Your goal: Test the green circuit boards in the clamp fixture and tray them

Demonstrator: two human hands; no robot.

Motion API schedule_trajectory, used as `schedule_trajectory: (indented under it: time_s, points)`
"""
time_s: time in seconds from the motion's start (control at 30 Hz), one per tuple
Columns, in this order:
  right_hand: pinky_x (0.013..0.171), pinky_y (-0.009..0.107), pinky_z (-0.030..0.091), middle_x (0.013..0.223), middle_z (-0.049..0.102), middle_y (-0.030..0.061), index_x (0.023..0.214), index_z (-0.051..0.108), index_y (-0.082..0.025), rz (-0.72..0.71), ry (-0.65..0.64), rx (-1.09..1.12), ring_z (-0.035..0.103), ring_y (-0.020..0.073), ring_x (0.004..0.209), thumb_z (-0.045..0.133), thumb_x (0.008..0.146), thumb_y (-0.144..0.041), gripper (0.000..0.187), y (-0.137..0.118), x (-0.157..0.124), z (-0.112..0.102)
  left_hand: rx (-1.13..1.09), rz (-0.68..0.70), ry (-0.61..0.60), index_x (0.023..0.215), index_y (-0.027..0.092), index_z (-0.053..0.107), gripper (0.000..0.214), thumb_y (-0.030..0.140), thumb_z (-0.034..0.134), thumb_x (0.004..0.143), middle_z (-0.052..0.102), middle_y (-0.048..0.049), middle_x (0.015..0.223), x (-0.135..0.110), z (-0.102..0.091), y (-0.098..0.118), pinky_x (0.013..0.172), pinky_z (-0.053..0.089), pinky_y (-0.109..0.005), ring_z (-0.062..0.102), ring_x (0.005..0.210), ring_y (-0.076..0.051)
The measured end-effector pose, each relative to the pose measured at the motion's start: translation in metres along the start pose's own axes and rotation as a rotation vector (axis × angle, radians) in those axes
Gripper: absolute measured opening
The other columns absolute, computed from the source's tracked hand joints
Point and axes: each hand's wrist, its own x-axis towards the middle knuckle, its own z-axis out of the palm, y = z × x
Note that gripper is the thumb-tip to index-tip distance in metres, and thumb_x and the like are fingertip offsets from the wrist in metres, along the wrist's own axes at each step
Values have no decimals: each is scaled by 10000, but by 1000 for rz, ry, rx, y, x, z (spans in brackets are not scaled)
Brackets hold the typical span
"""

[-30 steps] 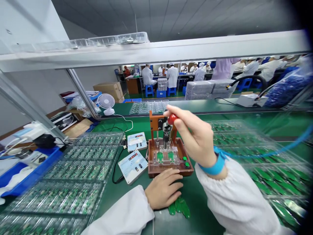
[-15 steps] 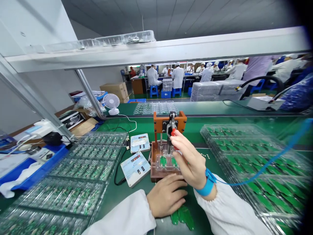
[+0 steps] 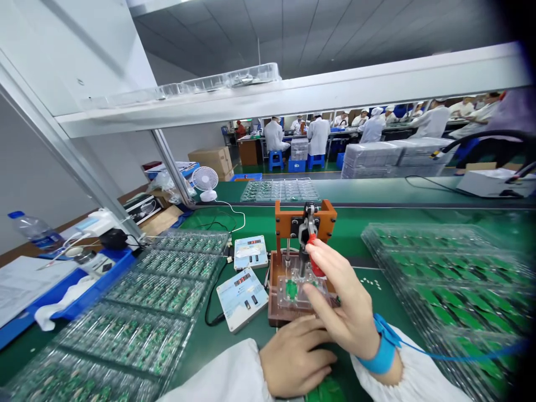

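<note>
A test fixture (image 3: 282,317) with an orange upper frame and a toggle clamp stands before me. Its red clamp handle (image 3: 317,268) points down, and my right hand (image 3: 345,307) is at it, fingers stretched out against it and the thumb apart. Under the clamp, a clear acrylic plate (image 3: 274,296) covers small green circuit boards (image 3: 292,288). My left hand (image 3: 295,354) lies low on the bench in front of the fixture base, fingers loosely spread, partly over loose green boards (image 3: 326,391). Whether its fingertips touch a board is hidden. A blue wrist strap (image 3: 381,349) circles my right wrist.
Two display boxes (image 3: 243,298) (image 3: 250,252) sit left of the fixture. Clear trays of boards flank it, left tray (image 3: 138,312) and right tray (image 3: 444,279). Small white pieces (image 3: 371,282) lie nearby. A white fan (image 3: 205,180) stands behind; a shelf (image 3: 335,86) crosses overhead.
The camera view has turned, so the bench and fixture appear farther right and lower. My right hand stays at the red handle, and my left hand stays before the fixture, now covering more of the loose boards.
</note>
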Motion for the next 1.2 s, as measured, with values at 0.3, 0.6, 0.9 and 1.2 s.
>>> schedule_trajectory:
  time_s: [0.3,0.6,0.9,1.2]
  points:
    - [1266,381,306,1584,429,68,1490,422,-212,-3,35,-78,271,212,1544,500,968,56,592,0,0,11,-84,113,172,1020,167,676,139,230,560,978,758,-47,1073,4,-5,-2,1052,542,-317,677,1126,-190]
    - [1247,439,333,1481,495,97,1452,433,-204,23,-3,41,323,261,1517,524,971,22,540,3,-1,9,3,-354,503,927,187,642,141,117,522,956,725,-60,879,-4,-87,-44,805,581,-320,692,850,-175]
    - [1215,509,395,1474,511,110,1457,433,-225,28,-4,45,334,286,1513,535,975,-18,535,2,-1,9,79,-924,-685,1653,223,201,1264,703,820,661,-65,-123,1714,-26,-118,-138,1251,79,-639,-121,1563,-437]
    - [1217,510,395,1456,521,105,1450,440,-225,13,14,57,353,285,1498,545,966,-2,544,3,-2,10,121,-920,-818,1659,222,152,1318,804,751,640,-70,-108,1713,-19,-117,-140,1248,82,-645,-123,1562,-438]
